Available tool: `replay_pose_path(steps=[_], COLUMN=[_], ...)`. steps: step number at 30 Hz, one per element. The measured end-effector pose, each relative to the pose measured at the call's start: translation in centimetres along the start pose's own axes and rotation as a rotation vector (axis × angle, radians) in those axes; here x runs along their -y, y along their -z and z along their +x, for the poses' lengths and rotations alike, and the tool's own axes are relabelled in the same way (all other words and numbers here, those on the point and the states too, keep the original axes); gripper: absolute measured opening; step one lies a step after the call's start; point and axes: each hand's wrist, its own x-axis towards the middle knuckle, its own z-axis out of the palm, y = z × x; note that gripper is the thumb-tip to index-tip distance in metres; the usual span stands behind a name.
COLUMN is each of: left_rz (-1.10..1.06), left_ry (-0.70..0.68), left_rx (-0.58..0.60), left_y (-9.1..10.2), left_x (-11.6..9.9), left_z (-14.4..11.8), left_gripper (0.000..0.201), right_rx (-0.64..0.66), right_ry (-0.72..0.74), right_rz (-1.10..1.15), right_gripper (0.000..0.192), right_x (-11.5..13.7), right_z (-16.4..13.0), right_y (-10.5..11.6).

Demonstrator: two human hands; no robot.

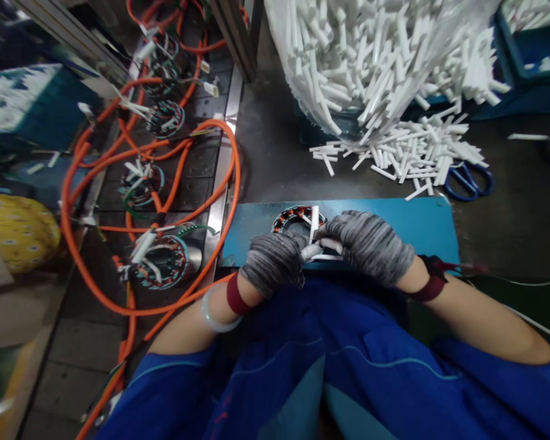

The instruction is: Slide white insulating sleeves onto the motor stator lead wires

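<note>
A ring-shaped motor stator (282,218) with reddish windings and a teal edge lies on the blue board (407,229), partly covered by my hands. My left hand (277,261), in a grey striped glove, is closed at the stator's near side, its fingertips pinched together. Gloved alike, my right hand (366,243) meets it fingertip to fingertip. A white sleeve (315,223) slants up from the pinching fingers of my right hand. Another white length (325,257) shows below the fingers. Whatever thin piece lies between the left fingertips is hidden.
A plastic bag of white sleeves (362,61) stands behind the board, with a loose pile (412,150) before it. Blue-handled scissors (469,181) lie at the pile's right. To the left, orange cables (236,177) loop around several stators, one (165,263) nearby. A blue bin (32,110) stands farther left.
</note>
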Motion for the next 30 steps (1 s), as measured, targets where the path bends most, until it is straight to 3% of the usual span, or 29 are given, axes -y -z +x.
replay_pose_path(steps=[3,7,10,14,18,21,25,28,30], left_rz=[0.028,-0.036,-0.106,-0.260,-0.606,-0.847,-0.606,-0.400,-0.226], left_ry=[0.052,-0.126,-0.143,-0.003,0.364,0.716,1.179,1.364,1.427], left_rx=[-0.099,-0.131,-0.050,0.009,-0.106,-0.115,-0.052,0.032,0.097], left_y=[0.4,-0.5,-2.0,-2.3,0.7,2.7,1.5,-0.5,-0.9], left_x=[0.2,1.0,0.8,0.9,1.9,3.0,4.1,4.4,4.3], left_z=[-1.4,-2.0,-1.3,-2.3,-9.2,-16.4,-24.5,-28.8,-30.8], left_gripper=[0.045,0.054,0.049,0.057,0.042,0.052,0.055,0.048,0.040], right_rx=[-0.124,-0.422,-0.404,-0.453,-0.448,-0.410,-0.383,-0.367,-0.366], right_ry=[-0.058,-0.370,-0.457,-0.422,-0.432,-0.448,-0.469,-0.485,-0.482], right_rz=[0.146,0.276,0.155,0.078,0.078,0.064,0.081,0.077,0.067], right_gripper=[0.038,0.059,0.055,0.052,0.052,0.050,0.051,0.052,0.052], right_x=[-0.8,-4.0,-6.1,-7.9,-8.3,-8.2,-8.2,-8.1,-7.9], right_z=[-2.3,-5.4,-6.5,-6.9,-7.3,-7.5,-7.4,-7.3,-7.2], right_y=[-0.1,-0.4,-1.6,-3.3,-3.5,-3.2,-2.8,-2.7,-2.6])
